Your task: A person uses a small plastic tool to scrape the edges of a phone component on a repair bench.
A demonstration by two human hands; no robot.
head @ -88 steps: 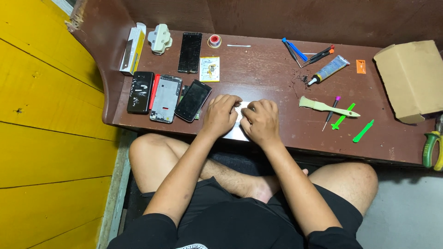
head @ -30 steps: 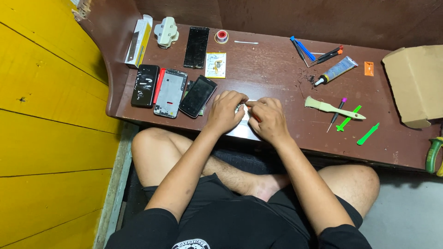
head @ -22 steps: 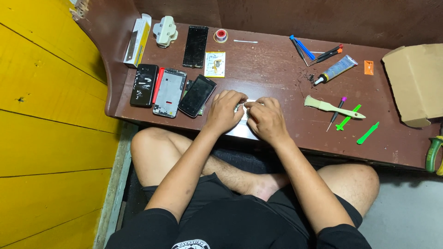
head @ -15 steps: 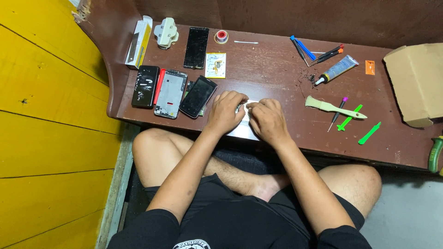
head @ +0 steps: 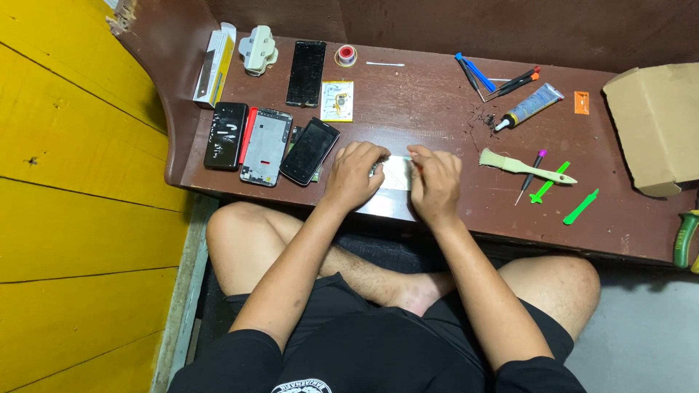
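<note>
Both hands rest on a flat pale panel (head: pixel 397 173) at the near edge of the brown desk (head: pixel 437 109). The left hand (head: pixel 354 175) presses on the panel's nine o'clock end, while the right hand (head: pixel 435 182) pinches at its three o'clock end. The panel's long axis seems to run toward six o'clock, but the wrists hide most of it. Whether the right fingertips hold a tool is unclear.

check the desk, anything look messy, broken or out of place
One spot stands out: a scatter of dark crumbs lies on the brown desk beside the glue tube. A bare phone frame lies among the phones at the left. Both hands rest on a pale flat part.
</note>
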